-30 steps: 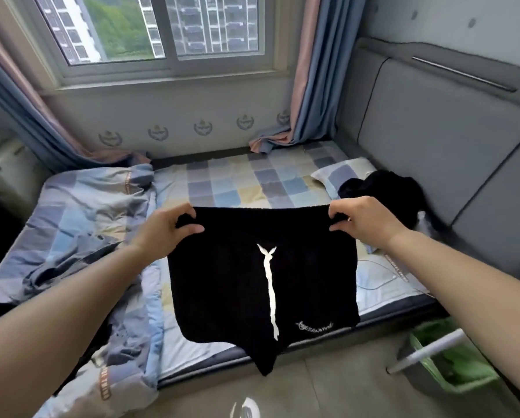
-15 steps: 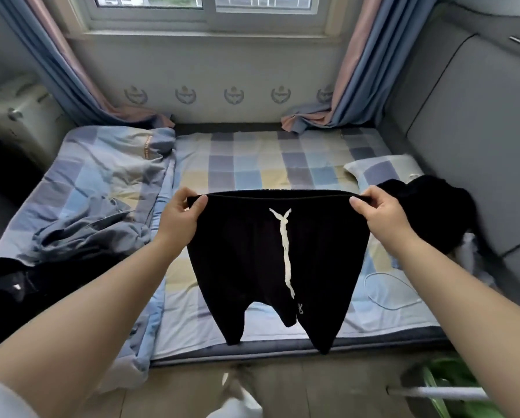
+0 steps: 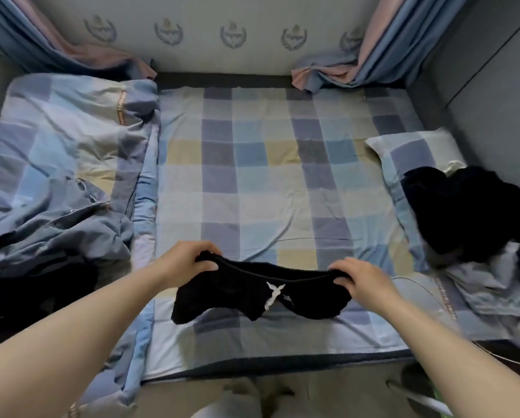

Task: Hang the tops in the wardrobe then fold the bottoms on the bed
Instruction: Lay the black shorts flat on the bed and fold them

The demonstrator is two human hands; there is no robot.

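Black shorts [image 3: 222,297] with a white drawstring lie bunched on the near part of the checked bed sheet [image 3: 252,176]. My left hand [image 3: 186,260] grips the left end of the waistband. My right hand [image 3: 361,279] grips the right end. The legs of the shorts spread toward the bed's front edge. Another black garment [image 3: 464,212] lies in a heap on the pillow [image 3: 409,152] at the right.
A crumpled checked duvet [image 3: 65,164] covers the bed's left side, with a dark garment [image 3: 26,294] at its near end. Curtains [image 3: 373,49] hang at both far corners. A grey padded headboard [image 3: 494,101] runs along the right. A green object [image 3: 427,396] sits on the floor at lower right.
Both hands have lowered the shorts from hanging in the air down onto the sheet. The view has tilted down toward the bed.
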